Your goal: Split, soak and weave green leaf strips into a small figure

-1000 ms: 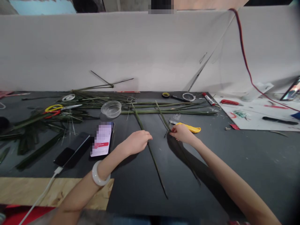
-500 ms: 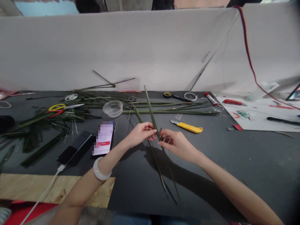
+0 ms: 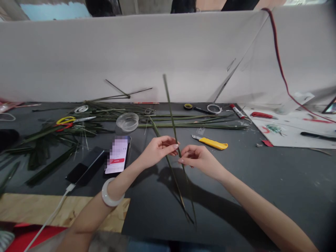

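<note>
Our left hand (image 3: 162,148) pinches a green strip (image 3: 172,115) between thumb and fingers, and our right hand (image 3: 198,156) pinches the same piece just below that grip. We have it to the left of the yellow knife (image 3: 214,142), slanting, with its upper part raised off the bench (image 3: 286,168) and showing against the pale panel (image 3: 131,52); we cannot tell whether its thin lower tip touches down. A second leaf strip (image 3: 155,130) lies beneath it, also left of the knife. On our left wrist we wear a white bangle (image 3: 105,192).

Farther left of the knife we see a lit phone (image 3: 117,157), a clear bowl (image 3: 118,122), a dark phone (image 3: 85,164) with a white cable (image 3: 52,215) plugged in, and scissors (image 3: 74,120) resting on heaped leaves (image 3: 39,154). Beyond the knife run long stems (image 3: 210,126), then a roll of tape (image 3: 188,107) and a round, black-handled tool (image 3: 203,110). Right of the knife we have a red-capped marker (image 3: 237,112) and a white board (image 3: 291,140) bearing a red-handled cutter (image 3: 261,114).
</note>
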A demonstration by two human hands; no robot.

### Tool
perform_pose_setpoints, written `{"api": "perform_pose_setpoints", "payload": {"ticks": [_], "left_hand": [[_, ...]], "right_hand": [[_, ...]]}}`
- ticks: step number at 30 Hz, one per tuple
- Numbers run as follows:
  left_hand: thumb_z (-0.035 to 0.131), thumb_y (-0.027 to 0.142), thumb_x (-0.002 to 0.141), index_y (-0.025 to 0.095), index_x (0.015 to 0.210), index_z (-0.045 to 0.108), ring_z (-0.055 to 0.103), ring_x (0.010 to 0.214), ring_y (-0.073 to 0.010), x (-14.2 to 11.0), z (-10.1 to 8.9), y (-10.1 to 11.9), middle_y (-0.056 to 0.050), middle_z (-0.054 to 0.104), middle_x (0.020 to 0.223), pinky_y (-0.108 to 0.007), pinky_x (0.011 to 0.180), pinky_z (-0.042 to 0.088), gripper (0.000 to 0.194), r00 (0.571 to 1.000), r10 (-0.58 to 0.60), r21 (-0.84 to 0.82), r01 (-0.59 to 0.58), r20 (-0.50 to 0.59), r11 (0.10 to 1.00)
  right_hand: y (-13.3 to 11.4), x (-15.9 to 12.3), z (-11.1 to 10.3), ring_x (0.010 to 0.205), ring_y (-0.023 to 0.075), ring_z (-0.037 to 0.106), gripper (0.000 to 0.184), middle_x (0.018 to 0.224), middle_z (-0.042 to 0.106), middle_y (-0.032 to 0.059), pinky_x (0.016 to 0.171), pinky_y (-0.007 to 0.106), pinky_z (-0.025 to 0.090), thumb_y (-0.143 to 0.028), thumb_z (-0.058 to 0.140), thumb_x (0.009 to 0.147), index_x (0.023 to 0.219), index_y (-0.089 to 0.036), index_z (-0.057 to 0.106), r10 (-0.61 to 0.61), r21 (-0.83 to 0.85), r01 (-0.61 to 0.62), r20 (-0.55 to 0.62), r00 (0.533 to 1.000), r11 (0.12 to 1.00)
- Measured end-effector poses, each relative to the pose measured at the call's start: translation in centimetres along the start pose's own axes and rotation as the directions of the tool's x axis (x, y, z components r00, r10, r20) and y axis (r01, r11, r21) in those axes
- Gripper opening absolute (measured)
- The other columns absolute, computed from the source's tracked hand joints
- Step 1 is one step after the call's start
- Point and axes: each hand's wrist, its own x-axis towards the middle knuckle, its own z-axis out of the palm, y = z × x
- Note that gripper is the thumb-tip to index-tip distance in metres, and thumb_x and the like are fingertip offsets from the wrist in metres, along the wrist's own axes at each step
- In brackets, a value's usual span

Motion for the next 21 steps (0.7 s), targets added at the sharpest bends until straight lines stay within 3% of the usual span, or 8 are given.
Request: {"api": "perform_pose_setpoints", "payload": {"ticks": [6, 16, 21], "left_hand": [[0.073, 0.031, 0.068, 0.013, 0.071, 0.063, 0.064, 0.059, -0.0122, -0.45, 0.48, 0.37, 0.001, 0.064, 0.059, -0.022, 0.061, 0.054, 0.021, 0.997, -0.027, 0.028, 0.029, -0.066, 0.999], [0.07, 0.03, 0.073, 0.011, 0.071, 0.066, 0.068, 0.062, -0.0126, -0.44, -0.15, 0.81, -0.003, 0.07, 0.062, -0.021, 0.064, 0.056, 0.019, 0.998, -0.041, -0.002, 0.041, -0.037, 0.999], [0.066, 0.026, 0.076, 0.012, 0.066, 0.063, 0.068, 0.062, -0.0132, -0.4, -0.05, 0.78, -0.003, 0.068, 0.06, -0.021, 0.063, 0.056, 0.018, 0.998, -0.038, 0.053, 0.041, -0.056, 0.998]], "right_hand": [[0.0, -0.22, 0.23, 0.044, 0.0048, 0.043, 0.034, 0.053, 0.054, -0.0062, 0.042, 0.019, 0.035, -0.036, 0.082, 0.057, 0.066, -0.017, 0.055, 0.027, 0.01, -0.027, -0.008, 1.0, 1.0], [-0.04, -0.15, 0.06, 0.052, 0.0098, 0.058, 0.034, 0.059, 0.064, 0.0016, 0.046, 0.02, 0.043, -0.048, 0.071, 0.071, 0.067, -0.015, 0.06, -0.004, 0.116, -0.003, 0.059, 0.998, 0.993], [-0.11, -0.32, 0.51, 0.052, 0.0098, 0.057, 0.037, 0.061, 0.064, 0.002, 0.048, 0.021, 0.046, -0.051, 0.063, 0.076, 0.065, -0.016, 0.058, -0.04, 0.024, 0.039, 0.042, 0.998, 0.999]]}}
